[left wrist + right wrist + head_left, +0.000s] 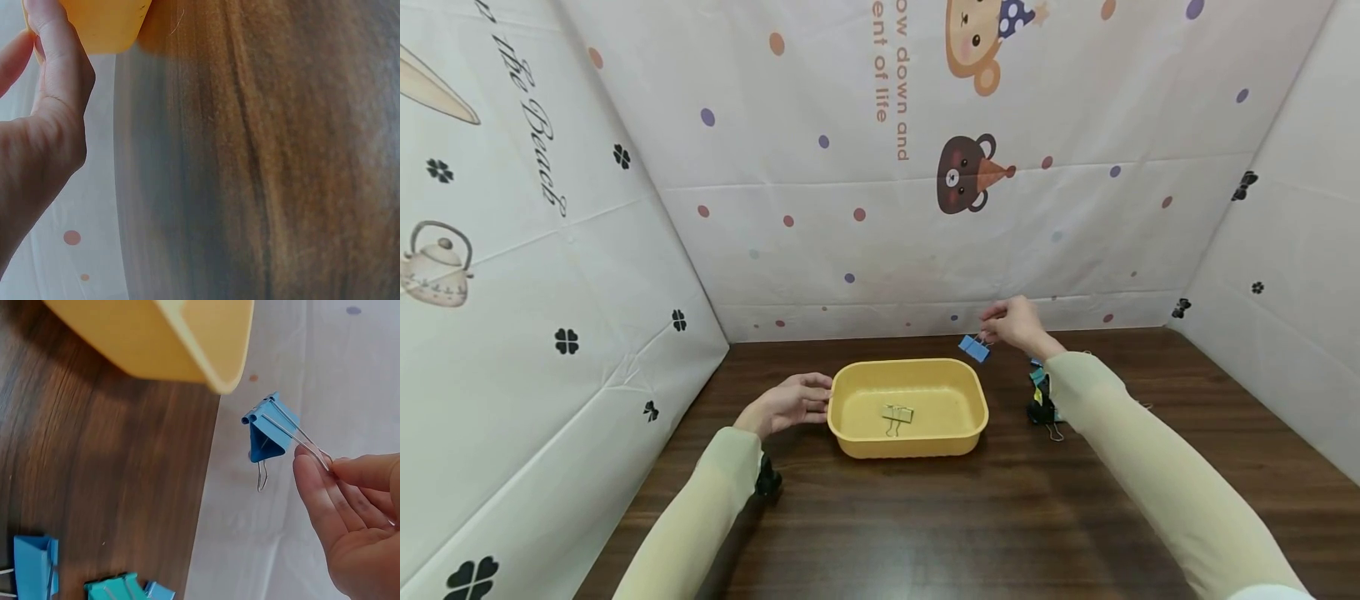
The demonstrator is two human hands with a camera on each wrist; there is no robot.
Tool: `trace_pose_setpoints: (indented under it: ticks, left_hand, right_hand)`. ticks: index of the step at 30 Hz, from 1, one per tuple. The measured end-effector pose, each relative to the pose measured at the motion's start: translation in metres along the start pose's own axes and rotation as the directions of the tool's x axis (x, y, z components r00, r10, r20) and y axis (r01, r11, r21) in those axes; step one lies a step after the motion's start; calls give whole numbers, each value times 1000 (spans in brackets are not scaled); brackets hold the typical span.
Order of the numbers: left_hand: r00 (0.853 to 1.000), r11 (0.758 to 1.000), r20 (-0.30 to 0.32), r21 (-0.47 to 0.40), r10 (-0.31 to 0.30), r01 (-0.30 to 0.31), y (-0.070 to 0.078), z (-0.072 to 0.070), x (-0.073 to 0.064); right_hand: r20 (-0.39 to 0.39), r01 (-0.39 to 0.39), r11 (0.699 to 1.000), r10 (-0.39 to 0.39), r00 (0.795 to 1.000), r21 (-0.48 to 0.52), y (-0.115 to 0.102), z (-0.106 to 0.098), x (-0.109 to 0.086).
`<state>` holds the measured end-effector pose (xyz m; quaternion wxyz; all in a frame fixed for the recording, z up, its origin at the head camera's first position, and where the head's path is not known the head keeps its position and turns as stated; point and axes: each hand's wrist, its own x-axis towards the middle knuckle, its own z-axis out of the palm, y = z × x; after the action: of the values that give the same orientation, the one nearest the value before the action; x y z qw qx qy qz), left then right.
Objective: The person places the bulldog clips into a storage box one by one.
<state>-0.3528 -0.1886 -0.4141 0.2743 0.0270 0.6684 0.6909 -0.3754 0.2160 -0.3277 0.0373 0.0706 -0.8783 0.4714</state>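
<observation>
A yellow plastic bin (908, 448) stands in the middle of the dark wooden table. At its left end my left hand (792, 403) rests its fairly straight fingers against the outer wall near the rim; the left wrist view shows them at the bin's corner (109, 28). One pale yellow binder clip (897, 413) lies inside the bin. My right hand (1017, 325) holds a blue binder clip (275, 428) up beyond the bin's right end. Thumb and forefinger pinch one wire handle, and the blue body hangs out from the fingertips.
To the right of the bin, partly behind my right sleeve (1120, 417), lies a small pile of binder clips (1041, 407), black, teal and blue. Patterned white cloth (850, 250) walls off the table's back and sides.
</observation>
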Motion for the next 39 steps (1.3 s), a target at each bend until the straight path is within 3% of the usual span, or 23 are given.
trace_pose_setpoints:
  ticks: [12, 23, 39]
  left_hand:
    - [1000, 1000, -4, 18, 2, -2, -1, -1, 2]
    - [1000, 1000, -3, 14, 4, -4, -1, -1, 1]
    - [1000, 1000, 11, -2, -7, 7, 2, 1, -2]
  right_hand:
    - [84, 39, 998, -42, 996, 39, -19, 13, -6]
    - [127, 43, 989, -61, 990, 142, -23, 24, -10]
    - [205, 79, 994, -92, 974, 71, -25, 40, -22]
